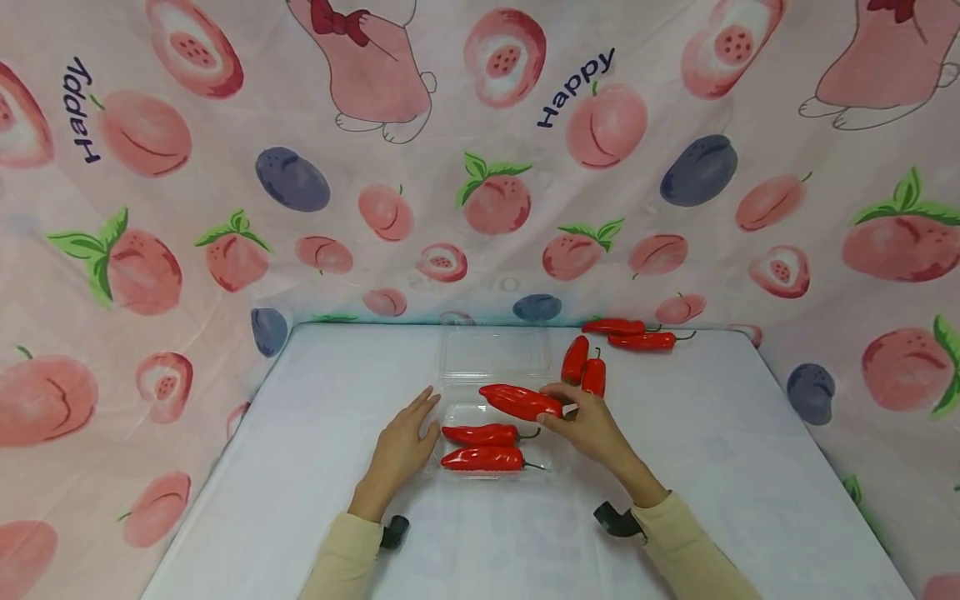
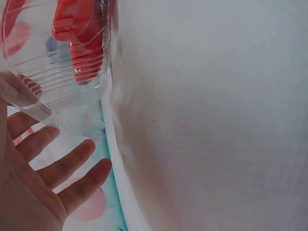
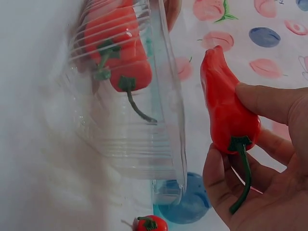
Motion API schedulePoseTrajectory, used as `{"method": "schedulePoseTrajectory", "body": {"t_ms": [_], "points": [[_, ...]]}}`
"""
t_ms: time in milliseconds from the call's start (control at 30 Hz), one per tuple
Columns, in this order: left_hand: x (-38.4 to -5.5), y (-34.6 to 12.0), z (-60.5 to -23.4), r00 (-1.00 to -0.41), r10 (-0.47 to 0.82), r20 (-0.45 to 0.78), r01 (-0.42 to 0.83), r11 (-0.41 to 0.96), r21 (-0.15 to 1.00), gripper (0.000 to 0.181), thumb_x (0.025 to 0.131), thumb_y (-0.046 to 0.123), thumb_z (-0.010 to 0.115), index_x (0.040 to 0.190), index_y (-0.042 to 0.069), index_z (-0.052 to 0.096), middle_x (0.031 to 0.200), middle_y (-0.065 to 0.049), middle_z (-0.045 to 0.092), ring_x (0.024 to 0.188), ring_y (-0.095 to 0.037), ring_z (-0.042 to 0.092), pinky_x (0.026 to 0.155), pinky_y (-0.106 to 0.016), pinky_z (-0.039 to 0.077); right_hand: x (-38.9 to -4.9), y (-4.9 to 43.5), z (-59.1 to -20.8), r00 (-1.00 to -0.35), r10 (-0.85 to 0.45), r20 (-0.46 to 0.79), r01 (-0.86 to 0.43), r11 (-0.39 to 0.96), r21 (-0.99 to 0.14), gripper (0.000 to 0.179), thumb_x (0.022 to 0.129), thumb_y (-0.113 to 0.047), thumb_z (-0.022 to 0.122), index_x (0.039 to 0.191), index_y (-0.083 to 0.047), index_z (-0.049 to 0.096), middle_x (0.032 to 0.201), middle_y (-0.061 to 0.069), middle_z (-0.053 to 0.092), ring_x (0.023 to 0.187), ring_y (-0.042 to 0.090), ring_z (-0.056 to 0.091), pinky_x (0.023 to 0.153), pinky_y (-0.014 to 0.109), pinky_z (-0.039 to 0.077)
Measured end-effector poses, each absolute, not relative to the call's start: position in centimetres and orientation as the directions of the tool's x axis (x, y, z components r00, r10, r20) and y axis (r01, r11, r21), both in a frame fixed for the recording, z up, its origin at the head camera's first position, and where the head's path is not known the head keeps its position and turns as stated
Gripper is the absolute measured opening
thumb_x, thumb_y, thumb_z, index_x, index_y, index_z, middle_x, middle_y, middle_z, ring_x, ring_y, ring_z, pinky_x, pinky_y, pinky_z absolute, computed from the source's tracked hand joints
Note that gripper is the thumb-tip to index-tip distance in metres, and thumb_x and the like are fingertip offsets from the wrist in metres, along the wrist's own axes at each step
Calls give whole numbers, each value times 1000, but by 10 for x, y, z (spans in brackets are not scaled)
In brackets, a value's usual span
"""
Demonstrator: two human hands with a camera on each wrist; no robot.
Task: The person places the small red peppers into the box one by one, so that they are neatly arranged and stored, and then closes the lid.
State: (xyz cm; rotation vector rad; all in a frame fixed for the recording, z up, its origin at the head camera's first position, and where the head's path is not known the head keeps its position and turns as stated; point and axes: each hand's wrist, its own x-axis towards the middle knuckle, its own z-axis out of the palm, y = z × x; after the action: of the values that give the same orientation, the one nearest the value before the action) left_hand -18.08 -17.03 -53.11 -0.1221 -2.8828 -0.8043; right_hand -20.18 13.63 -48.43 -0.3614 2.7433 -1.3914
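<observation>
My right hand (image 1: 588,421) grips a red chili pepper (image 1: 517,402) near its stem end, holding it over the back part of a clear plastic box (image 1: 555,454). In the right wrist view, thumb and fingers pinch the pepper (image 3: 226,108), its green stem hanging toward the palm. Two more red peppers (image 1: 480,435) lie side by side in the box, tips to the left. At the box's left side is my left hand (image 1: 403,442), fingers extended and spread. The left wrist view shows that hand (image 2: 53,168) with fingertips right at the clear rim.
The box's clear lid (image 1: 495,354) lies opened out behind it. Two red peppers (image 1: 583,367) lie right of the lid, and another pair (image 1: 637,333) sits by the table's back edge. A fruit-print cloth (image 1: 450,208) hangs behind the white table (image 1: 322,375).
</observation>
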Motion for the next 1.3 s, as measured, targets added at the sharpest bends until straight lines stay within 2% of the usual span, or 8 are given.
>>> {"method": "schedulePoseTrajectory", "body": {"t_ms": [300, 633, 1000, 1300], "points": [[-181, -170, -531, -987, 39, 153, 113, 852, 512, 49, 95, 25, 59, 143, 21, 53, 155, 3, 44, 134, -28, 53, 103, -51, 50, -203, 125, -489, -972, -228, 62, -183, 562, -807, 44, 84, -23, 77, 126, -20, 64, 119, 3, 69, 100, 19, 61, 79, 27, 57], [-181, -169, -528, -989, 36, 145, 107, 849, 517, 48, 95, 24, 59, 142, 20, 53, 155, 3, 44, 135, -29, 52, 104, -53, 48, -205, 113, -494, -967, -243, 80, -201, 526, -826, 41, 83, -23, 79, 122, -19, 66, 114, 1, 71, 92, 17, 61, 73, 20, 55], [-180, -171, -530, -989, 34, 141, 102, 854, 509, 49, 94, 24, 60, 143, 20, 53, 155, 3, 44, 135, -29, 52, 104, -53, 48, -208, 96, -496, -968, -246, 51, -178, 528, -830, 40, 83, -19, 78, 122, -18, 67, 114, 1, 70, 91, 18, 62, 76, 28, 59], [-180, -169, -530, -986, 50, 157, 124, 853, 506, 48, 94, 22, 59, 142, 19, 54, 154, 2, 45, 133, -30, 53, 104, -53, 48, -212, 89, -501, -966, -255, 31, -171, 548, -819, 40, 84, -17, 76, 123, -17, 66, 110, 2, 69, 86, 17, 60, 72, 25, 57]]}}
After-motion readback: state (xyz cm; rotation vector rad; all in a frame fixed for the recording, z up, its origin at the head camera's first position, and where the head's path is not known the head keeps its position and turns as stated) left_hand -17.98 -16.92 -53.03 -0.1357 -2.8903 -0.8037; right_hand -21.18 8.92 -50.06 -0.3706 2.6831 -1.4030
